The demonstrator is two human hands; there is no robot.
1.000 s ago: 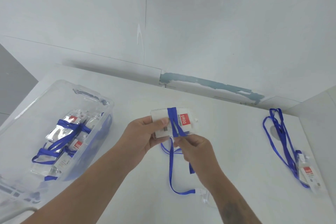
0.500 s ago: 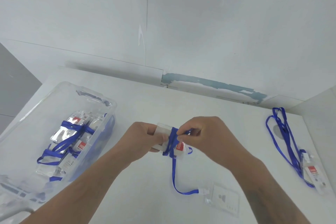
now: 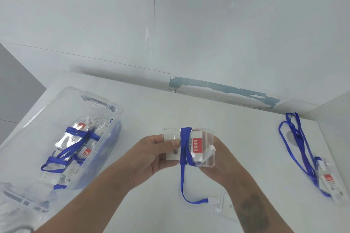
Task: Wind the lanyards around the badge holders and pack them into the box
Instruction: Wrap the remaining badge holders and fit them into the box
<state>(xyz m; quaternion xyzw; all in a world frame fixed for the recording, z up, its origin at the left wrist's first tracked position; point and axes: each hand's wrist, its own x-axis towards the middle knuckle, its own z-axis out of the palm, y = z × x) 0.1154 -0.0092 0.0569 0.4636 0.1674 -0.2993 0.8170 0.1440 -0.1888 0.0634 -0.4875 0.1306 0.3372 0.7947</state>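
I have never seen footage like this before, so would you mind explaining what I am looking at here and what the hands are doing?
There is no machine here. A person wears a wide-angle camera on the head, looking forward and down, so the two arms that reach in from the bottom are their own.

The left hand grips a clear badge holder with a red label, thumb on its front. The right hand holds its other side from behind. A blue lanyard is wrapped around the holder, and its loose end hangs down to the white table.

On the left stands a clear plastic box that already holds several wrapped badge holders. On the right lies another badge with its lanyard unwound. A further clear holder lies near the right forearm, partly hidden.
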